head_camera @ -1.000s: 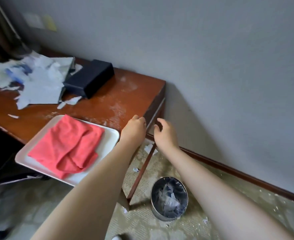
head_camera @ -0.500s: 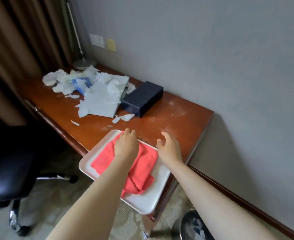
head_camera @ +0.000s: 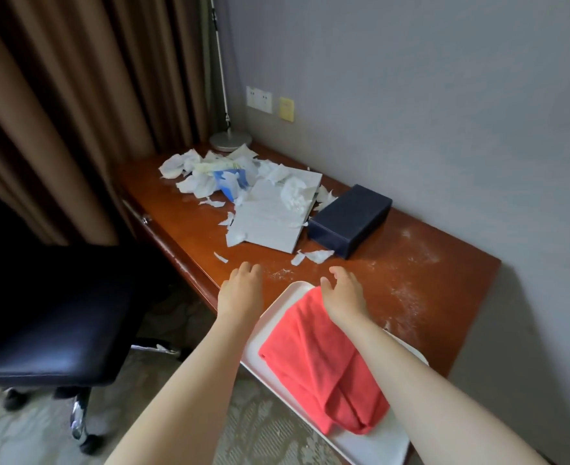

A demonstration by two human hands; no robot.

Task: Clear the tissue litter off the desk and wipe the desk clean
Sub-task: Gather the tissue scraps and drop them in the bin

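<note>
We reach both bare hands out over the reddish-brown wooden desk [head_camera: 183,182], the left hand [head_camera: 241,290] above the front edge and the right hand [head_camera: 344,293] over the near end of the folded coral-red cloth [head_camera: 323,360]; each has its fingers spread loosely and grips nothing. The next step, we judge, is gathering litter, and it goes best if we sweep the loose scraps inward into one heap before lifting, rather than chasing them singly. The torn white tissue litter [head_camera: 206,177] lies piled at the far end, spilling over a pale grey flat pad [head_camera: 270,223] beside a dark navy rectangular box [head_camera: 350,219], with stray scraps nearer us. Crumpled and thin, it should tear easily. The cloth rests on a white rectangular tray [head_camera: 377,444].
</note>
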